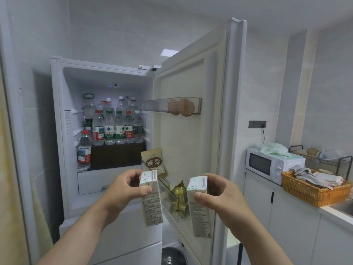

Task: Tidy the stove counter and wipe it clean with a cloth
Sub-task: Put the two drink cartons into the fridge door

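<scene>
Two cartons are being held nearly upright before the open fridge door (191, 142), probably to be stored on it. At the door's left edge, the left carton (151, 203) is being pinched near its top by the left hand (126, 186), fingers curled; directly before the door, the right carton (199, 211) is being gripped likewise by the right hand (221, 194).
</scene>
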A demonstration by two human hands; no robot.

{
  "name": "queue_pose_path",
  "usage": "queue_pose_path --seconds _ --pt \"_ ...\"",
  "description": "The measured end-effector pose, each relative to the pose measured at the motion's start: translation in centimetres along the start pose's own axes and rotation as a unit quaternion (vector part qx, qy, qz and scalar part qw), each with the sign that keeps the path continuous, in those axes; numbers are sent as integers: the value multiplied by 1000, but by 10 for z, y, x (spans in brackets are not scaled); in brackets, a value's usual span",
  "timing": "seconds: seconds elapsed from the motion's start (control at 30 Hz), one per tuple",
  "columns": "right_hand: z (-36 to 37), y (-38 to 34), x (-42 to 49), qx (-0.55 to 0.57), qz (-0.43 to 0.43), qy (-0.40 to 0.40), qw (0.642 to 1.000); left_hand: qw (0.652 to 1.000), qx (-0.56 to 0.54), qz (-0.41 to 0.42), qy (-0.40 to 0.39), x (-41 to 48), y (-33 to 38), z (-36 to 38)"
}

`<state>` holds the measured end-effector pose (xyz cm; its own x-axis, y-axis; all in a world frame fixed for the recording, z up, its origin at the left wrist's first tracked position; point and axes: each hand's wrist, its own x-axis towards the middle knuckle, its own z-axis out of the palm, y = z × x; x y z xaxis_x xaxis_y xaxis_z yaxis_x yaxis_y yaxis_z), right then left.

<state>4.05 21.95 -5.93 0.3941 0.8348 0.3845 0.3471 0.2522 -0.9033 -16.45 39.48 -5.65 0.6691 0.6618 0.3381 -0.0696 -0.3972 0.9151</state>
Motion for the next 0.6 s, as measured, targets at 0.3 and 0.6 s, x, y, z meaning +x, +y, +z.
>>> queue_pose_path --seconds 0.3,0.6 --pt "56 8 53 21 25 80 996 999 -22 21 -40 69 -34 -58" --pt "107 0 134 21 26 142 989 984 -65 71 -151 175 -63 -113"
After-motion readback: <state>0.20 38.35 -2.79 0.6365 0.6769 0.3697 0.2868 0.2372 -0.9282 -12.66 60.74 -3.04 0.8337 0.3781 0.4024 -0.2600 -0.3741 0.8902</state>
